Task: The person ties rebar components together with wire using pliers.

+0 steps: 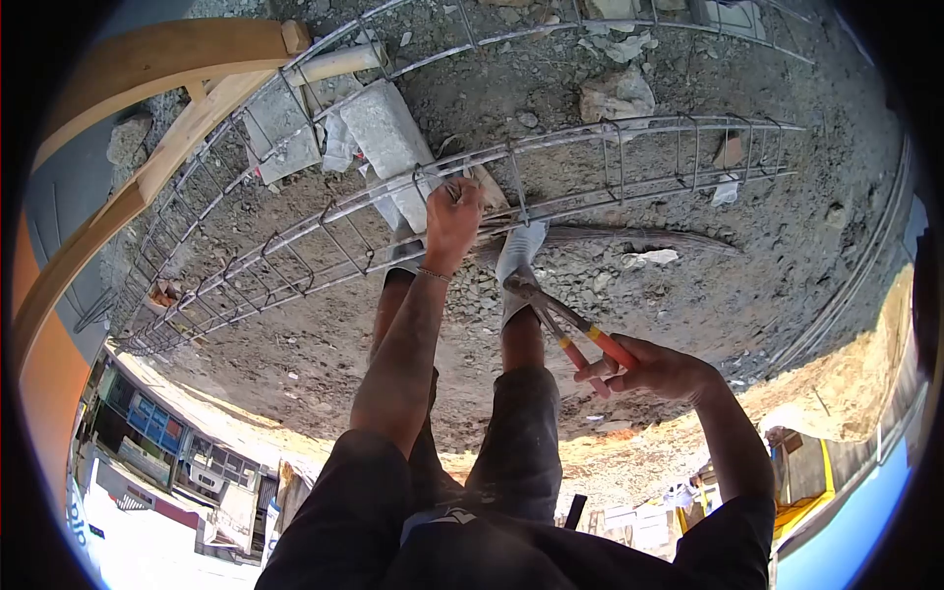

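My left hand (pixel 454 218) is closed at the long rebar cage (pixel 610 187), its fingertips beside the upper bar. Whether it grips the bar or something thin, such as wire, is too small to tell. In my right hand (pixel 657 370) is a pair of pincers (pixel 562 317) with orange-red handles, its handles somewhat apart. Its metal head points up and left, over my right shin and boot, apart from the cage. A bundle of thin dark wires (pixel 639 237) lies on the ground below the cage. Just left of my left hand, a grey concrete block (pixel 385 123) passes under the bars.
A second rebar cage (pixel 521 31) runs along the far side. Wooden beams (pixel 147 187) stand at the left. Stones and rubble cover the soil (pixel 629 305), with a flat slab (pixel 280 133) and a larger rock (pixel 618 95) beyond the near cage. My light-coloured boot (pixel 521 251) is beside the wires.
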Demonstrator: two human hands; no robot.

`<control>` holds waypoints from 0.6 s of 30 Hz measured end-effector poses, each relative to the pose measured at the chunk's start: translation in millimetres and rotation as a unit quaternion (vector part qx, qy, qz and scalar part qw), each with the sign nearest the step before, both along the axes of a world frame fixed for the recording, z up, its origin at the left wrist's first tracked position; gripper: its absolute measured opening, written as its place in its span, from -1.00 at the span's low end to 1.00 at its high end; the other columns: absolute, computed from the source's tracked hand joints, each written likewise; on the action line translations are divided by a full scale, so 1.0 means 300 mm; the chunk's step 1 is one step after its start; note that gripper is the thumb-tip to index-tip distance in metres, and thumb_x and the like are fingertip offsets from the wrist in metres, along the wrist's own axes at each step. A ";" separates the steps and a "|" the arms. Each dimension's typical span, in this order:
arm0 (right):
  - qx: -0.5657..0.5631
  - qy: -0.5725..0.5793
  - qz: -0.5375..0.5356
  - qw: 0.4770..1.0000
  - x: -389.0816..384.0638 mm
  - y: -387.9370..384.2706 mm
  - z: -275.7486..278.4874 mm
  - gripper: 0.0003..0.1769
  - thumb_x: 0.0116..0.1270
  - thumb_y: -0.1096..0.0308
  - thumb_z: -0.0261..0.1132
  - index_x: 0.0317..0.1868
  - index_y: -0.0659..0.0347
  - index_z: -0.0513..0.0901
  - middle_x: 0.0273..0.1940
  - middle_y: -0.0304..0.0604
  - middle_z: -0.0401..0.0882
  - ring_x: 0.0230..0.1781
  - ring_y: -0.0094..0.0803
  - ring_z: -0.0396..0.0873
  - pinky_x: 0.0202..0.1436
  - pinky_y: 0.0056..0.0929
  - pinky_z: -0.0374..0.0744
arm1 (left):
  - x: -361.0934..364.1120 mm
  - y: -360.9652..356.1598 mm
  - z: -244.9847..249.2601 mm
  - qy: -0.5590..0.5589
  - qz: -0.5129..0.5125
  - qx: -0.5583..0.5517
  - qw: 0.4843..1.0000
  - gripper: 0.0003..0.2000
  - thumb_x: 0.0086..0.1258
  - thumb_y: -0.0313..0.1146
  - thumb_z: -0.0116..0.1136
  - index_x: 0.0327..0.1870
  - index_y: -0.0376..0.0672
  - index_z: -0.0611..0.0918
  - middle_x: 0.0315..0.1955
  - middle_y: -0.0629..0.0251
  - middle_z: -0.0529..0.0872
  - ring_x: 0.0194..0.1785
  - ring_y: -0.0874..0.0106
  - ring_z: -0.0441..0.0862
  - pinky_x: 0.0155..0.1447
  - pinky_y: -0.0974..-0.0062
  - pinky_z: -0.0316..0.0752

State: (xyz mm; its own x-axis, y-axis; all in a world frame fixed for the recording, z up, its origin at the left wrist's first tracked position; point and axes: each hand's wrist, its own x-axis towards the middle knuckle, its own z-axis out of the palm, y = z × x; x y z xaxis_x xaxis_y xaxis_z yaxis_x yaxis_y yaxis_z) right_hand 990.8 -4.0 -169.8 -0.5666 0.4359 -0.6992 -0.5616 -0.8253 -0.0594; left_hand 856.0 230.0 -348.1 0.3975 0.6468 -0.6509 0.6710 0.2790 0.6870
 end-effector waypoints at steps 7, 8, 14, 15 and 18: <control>-0.148 -0.155 0.004 0.977 0.137 0.200 -0.197 -0.25 0.21 0.30 0.17 0.34 0.14 0.00 0.02 -0.09 0.48 0.16 -0.29 0.37 0.22 -0.03 0.30 | 0.161 -0.021 0.073 -0.026 -0.127 0.034 0.991 -0.80 0.28 -0.40 -0.03 -0.44 -0.36 0.56 -0.63 0.19 0.60 -0.60 0.46 0.51 -0.51 0.46 0.35; -0.143 -0.161 0.022 0.976 0.162 0.223 -0.216 -0.22 0.21 0.31 0.15 0.37 0.11 -0.05 0.05 -0.09 0.46 0.18 -0.27 0.35 0.22 0.01 0.30 | 0.159 -0.052 0.117 -0.024 -0.128 0.071 0.989 -0.82 0.26 -0.42 -0.01 -0.44 -0.36 0.56 -0.59 0.12 0.63 -0.55 0.37 0.57 -0.44 0.41 0.41; -0.149 -0.160 0.174 0.960 0.283 0.419 -0.208 -0.23 0.25 0.34 0.09 0.39 0.07 -0.12 0.11 0.01 0.37 0.21 -0.16 0.34 0.19 0.18 0.28 | 0.057 -0.124 0.186 -0.038 -0.034 -0.026 0.998 -0.91 0.21 -0.52 0.00 -0.29 -0.30 0.47 -0.49 0.05 0.63 -0.40 0.11 0.60 -0.28 0.31 0.46; -0.154 -0.163 0.212 0.951 0.290 0.444 -0.204 -0.23 0.26 0.33 0.10 0.39 0.07 -0.12 0.12 0.03 0.36 0.20 -0.15 0.34 0.18 0.20 0.29 | 0.064 -0.124 0.182 -0.063 -0.035 -0.019 0.997 -0.92 0.19 -0.53 0.00 -0.30 -0.29 0.46 -0.52 0.06 0.61 -0.41 0.11 0.59 -0.29 0.31 0.45; -0.165 -0.167 0.235 0.943 0.309 0.479 -0.205 -0.27 0.25 0.33 0.11 0.37 0.09 -0.05 0.03 0.02 0.41 0.20 -0.14 0.35 0.17 0.18 0.30 | 0.063 -0.127 0.184 -0.079 -0.047 -0.010 0.996 -0.88 0.15 -0.56 0.03 -0.30 -0.26 0.41 -0.56 0.09 0.56 -0.45 0.13 0.57 -0.36 0.32 0.42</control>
State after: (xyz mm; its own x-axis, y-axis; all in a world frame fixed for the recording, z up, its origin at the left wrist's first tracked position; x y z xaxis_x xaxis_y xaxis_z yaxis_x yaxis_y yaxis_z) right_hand 1083.4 139.6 -231.2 -0.3678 -0.0798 -0.9265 -0.1253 -0.9830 0.1345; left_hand 875.0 191.8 -293.0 0.5533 0.5899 -0.5881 0.5794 0.2348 0.7805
